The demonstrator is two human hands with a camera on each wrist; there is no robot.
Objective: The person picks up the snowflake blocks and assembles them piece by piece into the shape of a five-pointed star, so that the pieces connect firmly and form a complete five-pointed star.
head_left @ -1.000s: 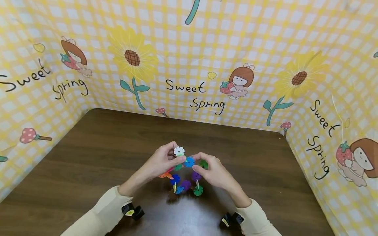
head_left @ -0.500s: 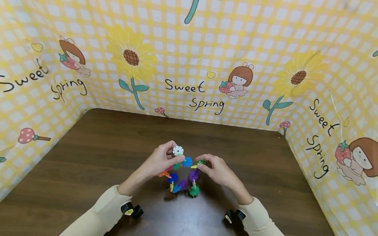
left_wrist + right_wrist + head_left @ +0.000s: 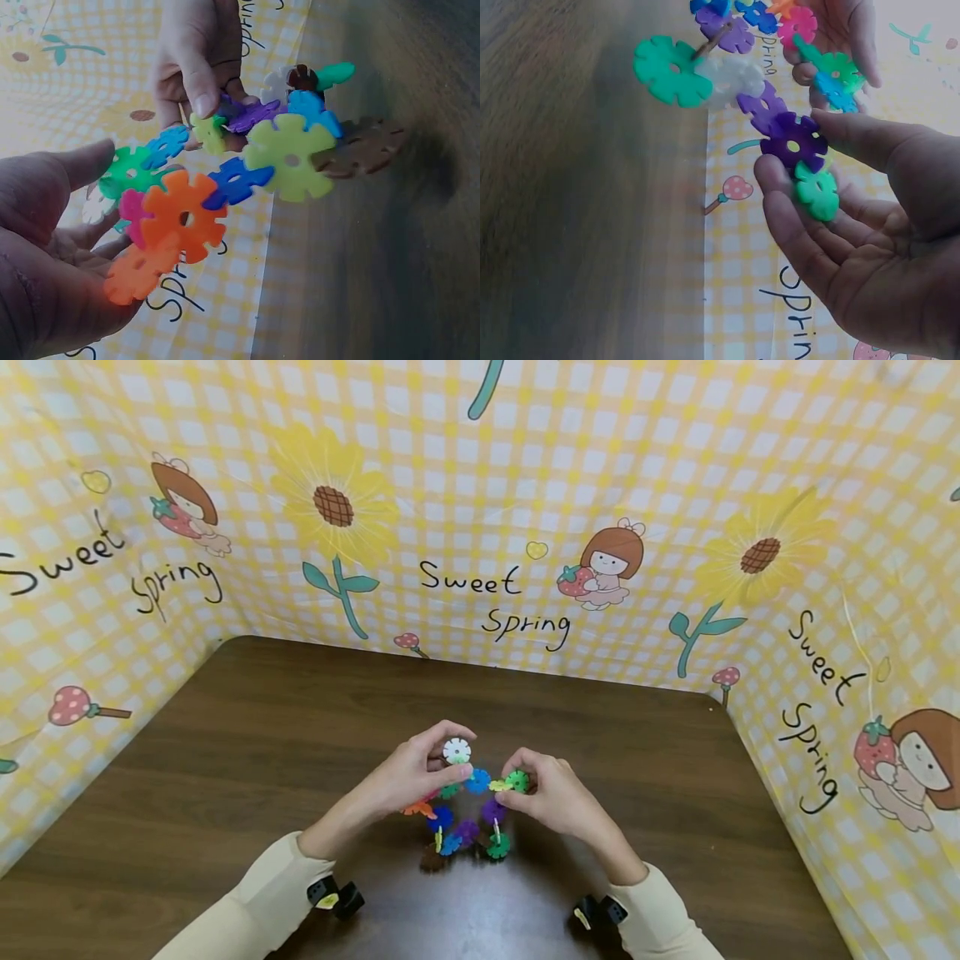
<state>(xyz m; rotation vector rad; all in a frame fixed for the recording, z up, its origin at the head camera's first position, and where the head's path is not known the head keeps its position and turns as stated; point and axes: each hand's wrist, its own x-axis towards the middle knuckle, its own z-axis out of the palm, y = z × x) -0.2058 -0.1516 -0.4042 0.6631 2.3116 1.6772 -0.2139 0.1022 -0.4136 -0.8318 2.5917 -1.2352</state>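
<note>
A chain of plastic interlocking snowflake discs hangs between both hands, above the table. In the head view my left hand (image 3: 408,772) pinches its left part, beside a white disc (image 3: 457,750) and a light blue disc (image 3: 477,781). My right hand (image 3: 551,789) pinches the right part, at a yellow-green disc (image 3: 501,785) and a green disc (image 3: 517,781). The left wrist view shows orange discs (image 3: 161,210) by the left palm. In the right wrist view, fingers hold a dark purple disc (image 3: 780,150) and a bright green disc (image 3: 815,196). A gap separates the light blue and yellow-green discs.
The dark wooden table (image 3: 300,718) lies below the hands. Yellow checked cloth (image 3: 480,510) with printed flowers and figures walls the back and both sides. Black wrist cameras (image 3: 348,900) sit over the table's near part.
My right hand has left the light blue disc and moved slightly right, to the yellow-green and green discs. The left hand keeps its hold and shifts little.
</note>
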